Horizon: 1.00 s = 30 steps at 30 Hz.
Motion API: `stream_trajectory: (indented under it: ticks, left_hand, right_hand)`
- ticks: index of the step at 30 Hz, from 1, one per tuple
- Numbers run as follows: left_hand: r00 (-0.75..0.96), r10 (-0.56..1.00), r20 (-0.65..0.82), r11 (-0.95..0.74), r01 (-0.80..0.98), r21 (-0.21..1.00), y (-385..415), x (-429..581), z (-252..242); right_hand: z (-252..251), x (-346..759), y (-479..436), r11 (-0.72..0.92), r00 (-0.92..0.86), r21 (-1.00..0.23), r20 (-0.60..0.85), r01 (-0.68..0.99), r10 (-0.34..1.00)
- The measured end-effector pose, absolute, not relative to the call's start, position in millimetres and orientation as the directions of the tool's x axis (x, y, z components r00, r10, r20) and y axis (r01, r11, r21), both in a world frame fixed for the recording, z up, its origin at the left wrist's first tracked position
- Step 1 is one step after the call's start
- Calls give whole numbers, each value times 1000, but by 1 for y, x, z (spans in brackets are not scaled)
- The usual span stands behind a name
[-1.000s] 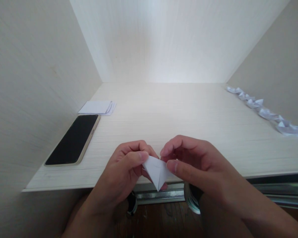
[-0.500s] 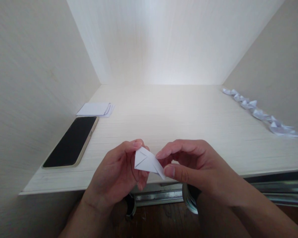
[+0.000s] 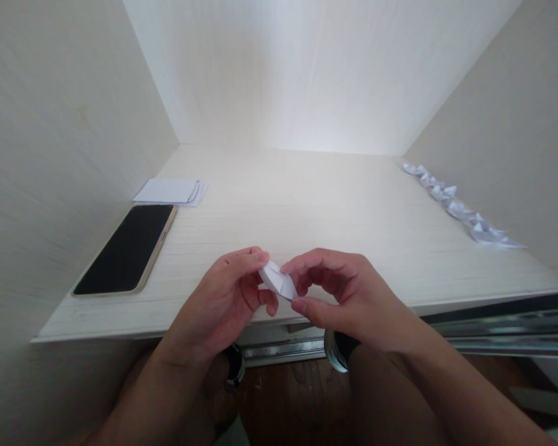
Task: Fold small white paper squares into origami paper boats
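Note:
A small piece of folded white paper (image 3: 278, 280) is held between both hands, just above the front edge of the table. My left hand (image 3: 227, 288) pinches its upper left end between thumb and fingers, palm partly turned up. On the other side, my right hand (image 3: 337, 288) grips the paper's right end with thumb below and index finger above. Crease lines show on the face of the paper. The fingertips behind it are partly hidden.
To the left lies a black-screened phone (image 3: 126, 249) in a beige case, with a stack of white paper (image 3: 165, 191) behind it. Several folded paper boats (image 3: 446, 197) form a row along the right wall. A metal rail (image 3: 283, 352) runs below the table's edge (image 3: 493, 303).
The folded paper has turned in my hands and now shows a narrower face. My right hand has shifted slightly left with it. The whole view has tilted a little.

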<state>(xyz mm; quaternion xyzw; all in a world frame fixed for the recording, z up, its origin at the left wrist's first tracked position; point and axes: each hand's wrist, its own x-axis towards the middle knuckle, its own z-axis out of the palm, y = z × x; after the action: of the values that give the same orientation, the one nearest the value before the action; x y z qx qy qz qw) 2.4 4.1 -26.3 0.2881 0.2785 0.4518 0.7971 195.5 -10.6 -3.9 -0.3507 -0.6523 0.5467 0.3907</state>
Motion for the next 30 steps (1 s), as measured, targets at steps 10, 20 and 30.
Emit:
stream_trajectory:
  ticks: [10,20,30]
  left_hand:
    - [481,855,-194,469,-557,685,6,1,-28]
    - [509,840,-191,492,-565,662,8,1,-27]
    - [524,841,-135,463,-567,682,8,3,-29]
  right_hand:
    - [0,195,-17,151,-415,-985,103,85,904]
    - [2,194,-20,221,-424,-966,147,132,894]
    - [0,196,-22,296,-448,-939,192,175,873]
